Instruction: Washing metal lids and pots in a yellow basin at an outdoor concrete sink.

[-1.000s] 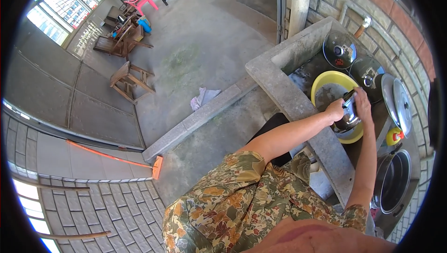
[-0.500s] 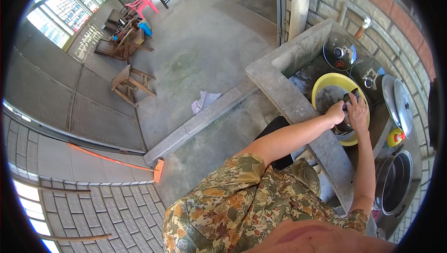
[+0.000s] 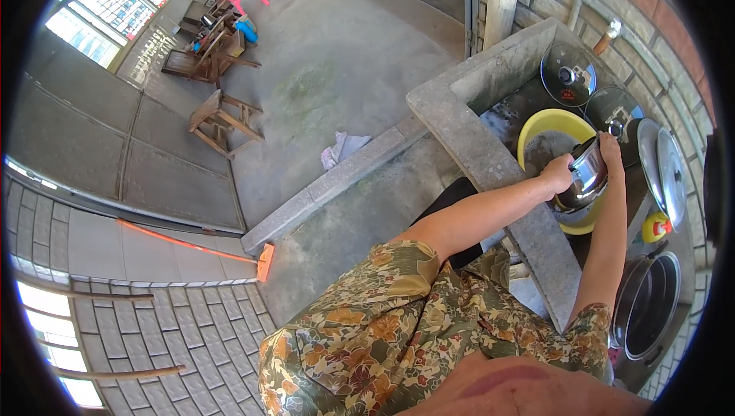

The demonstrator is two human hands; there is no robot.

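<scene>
Over a yellow basin point(image 3: 528, 137) of cloudy water, I hold a shiny steel cooking pot point(image 3: 588, 177) tilted on its side. My left hand point(image 3: 557, 174) is closed on the pot's near-left side. On its far right rim, my right hand point(image 3: 610, 150) is also closed. The fingers of both hands are partly hidden. The pot's lower part sits within the basin, and the basin stands inside a concrete sink point(image 3: 490, 159).
Glass lids point(image 3: 568, 93) and metal lids point(image 3: 672, 179) lean along the sink's wall side. A yellow bottle point(image 3: 655, 228) and a large metal pot point(image 3: 651, 305) stand nearer. Leftward are a low concrete curb point(image 3: 306, 205), a cloth point(image 3: 343, 150), a wooden stool point(image 3: 222, 119) and an orange broom point(image 3: 265, 262).
The pot has been turned and raised, so its shiny side now shows above the basin. My right hand has moved from over the basin to the pot's right rim.
</scene>
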